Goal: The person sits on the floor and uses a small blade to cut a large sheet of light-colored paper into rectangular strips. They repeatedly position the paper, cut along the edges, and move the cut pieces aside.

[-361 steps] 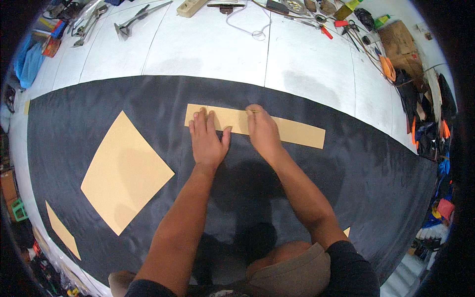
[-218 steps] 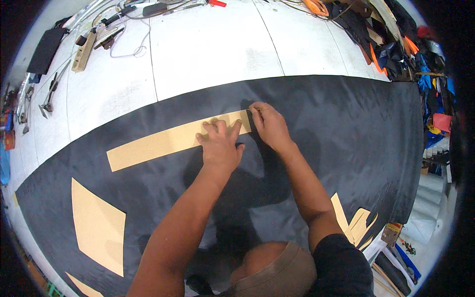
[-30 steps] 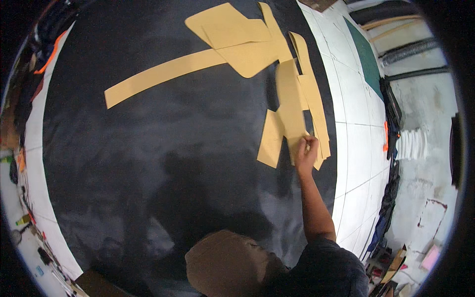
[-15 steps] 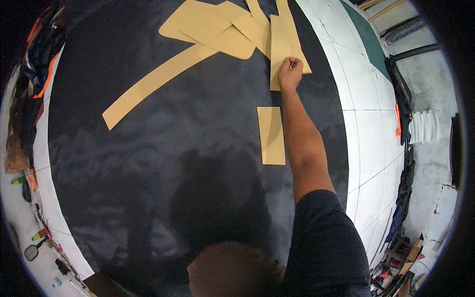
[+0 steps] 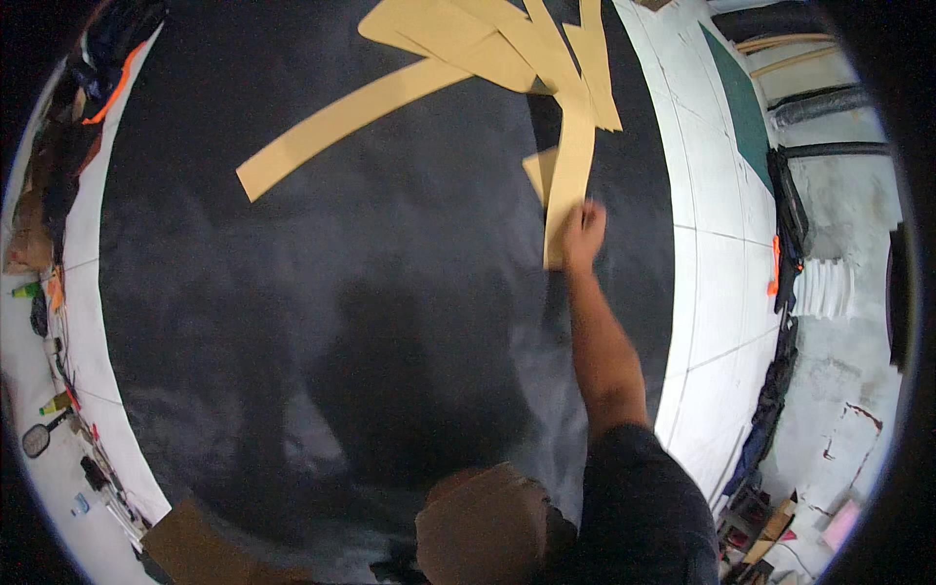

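From where I'm standing, the right hand [image 5: 584, 234] is apparently pinching the long tan strip [image 5: 573, 146] near its end, over the black sheet [image 5: 292, 312]; gentle handling should be leaving the small piece [image 5: 537, 177] undisturbed.

Workroom Surroundings, Both Margins

White surface [image 5: 717, 292], marked with thin dark seam lines, showing along the left and right. Right margin: dark green sheet [image 5: 743, 127]; dark rolls [image 5: 824, 105], near the upper edge; white pleated stack [image 5: 824, 288]; narrow orange item [image 5: 775, 265], beside it; tan board [image 5: 773, 531], tilted; pink object [image 5: 840, 525], kind unclear. Left margin: orange strip [image 5: 125, 80], curved by the lens; brown carton [image 5: 27, 239]; yellowish bottle [image 5: 56, 403]; dark racket [image 5: 36, 441], near the bottle.
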### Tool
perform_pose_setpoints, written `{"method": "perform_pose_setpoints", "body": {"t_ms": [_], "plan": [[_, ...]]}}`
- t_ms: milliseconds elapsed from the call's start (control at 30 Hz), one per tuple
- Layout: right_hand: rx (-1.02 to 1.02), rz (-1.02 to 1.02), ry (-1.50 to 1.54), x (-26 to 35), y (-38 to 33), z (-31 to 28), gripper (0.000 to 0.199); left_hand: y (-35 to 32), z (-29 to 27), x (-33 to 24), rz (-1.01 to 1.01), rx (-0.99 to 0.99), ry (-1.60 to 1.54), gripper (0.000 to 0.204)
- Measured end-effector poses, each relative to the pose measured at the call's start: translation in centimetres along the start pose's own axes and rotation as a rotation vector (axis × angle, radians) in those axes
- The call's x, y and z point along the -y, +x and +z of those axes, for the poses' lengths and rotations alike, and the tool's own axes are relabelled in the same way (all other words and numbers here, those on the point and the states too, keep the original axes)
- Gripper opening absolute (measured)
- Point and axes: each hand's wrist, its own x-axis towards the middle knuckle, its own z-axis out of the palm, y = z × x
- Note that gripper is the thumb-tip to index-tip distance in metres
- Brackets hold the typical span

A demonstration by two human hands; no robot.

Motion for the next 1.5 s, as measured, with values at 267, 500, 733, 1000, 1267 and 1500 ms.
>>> {"method": "perform_pose_setpoints", "body": {"t_ms": [267,500,733,1000,1267,1500], "plan": [[0.149,-0.173,-0.029,14.5,8.7,-0.5,0.018,-12.9,-17.2,15.9,-0.124,-0.141,0.227,0.042],[0.479,0.196,-0.047,17.7,-1.6,-14.2,0.015,-22.1,-23.6,18.2,0.165,-0.274,0.157,0.041],[0.712,0.260,-0.191,14.2,-0.4,-26.7,0.013,-31.7,-15.5,-2.0,0.073,-0.188,-0.067,0.031],[1.069,0.078,-0.331,11.4,10.2,-31.2,0.006,-47.7,-6.3,-9.2,-0.006,-0.165,-0.182,0.026],[1.294,0.095,-0.175,8.5,12.2,-35.3,0.012,-55.8,-3.7,-20.3,-0.194,-0.168,-0.293,0.031],[1.464,-0.064,-0.141,5.7,18.3,-39.8,0.014,-63.7,-1.1,-30.8,-0.035,-0.323,-0.249,0.036]]}}
